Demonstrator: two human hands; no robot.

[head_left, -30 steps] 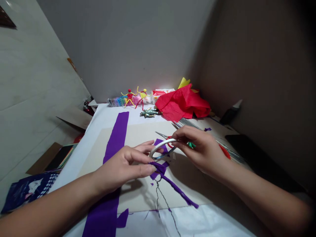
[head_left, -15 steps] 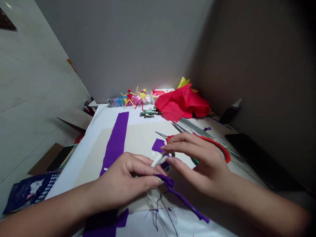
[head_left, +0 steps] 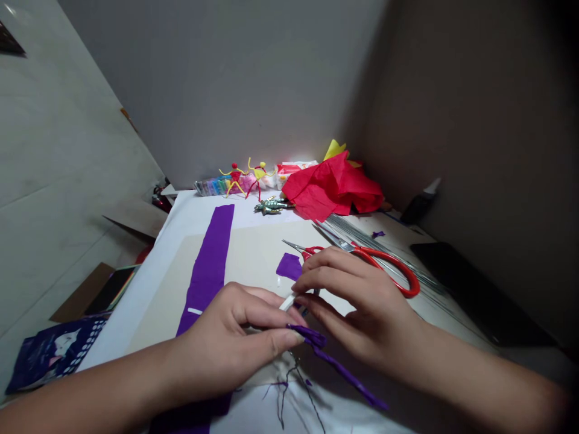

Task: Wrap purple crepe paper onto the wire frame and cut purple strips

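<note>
Between thumb and fingers, my left hand [head_left: 244, 337] pinches a twisted wire figure wrapped in purple paper [head_left: 346, 377]. One purple-wrapped length sticks out to the lower right, and bare dark wires [head_left: 305, 389] hang below the hand. My right hand [head_left: 357, 295] is closed on a narrow white strip [head_left: 288, 302], which looks like tape, just above the left fingertips. The strip's upper end is hidden by the right fingers. A long purple paper strip [head_left: 210, 265] lies left of my hands, and a small purple piece [head_left: 288, 265] lies beyond them.
Red-handled scissors [head_left: 402, 274] and smaller scissors [head_left: 296, 246] lie beyond my right hand, near a bundle of wires [head_left: 362, 232]. At the back are red paper [head_left: 335, 187], two small wire figures [head_left: 259, 173] and a metallic figure [head_left: 271, 205]. A dark flat object [head_left: 470, 295] lies right.
My right fingers have come lower and closed further over the white strip, so less of it shows. The purple-wrapped wire has shifted slightly down and right with my left hand.
</note>
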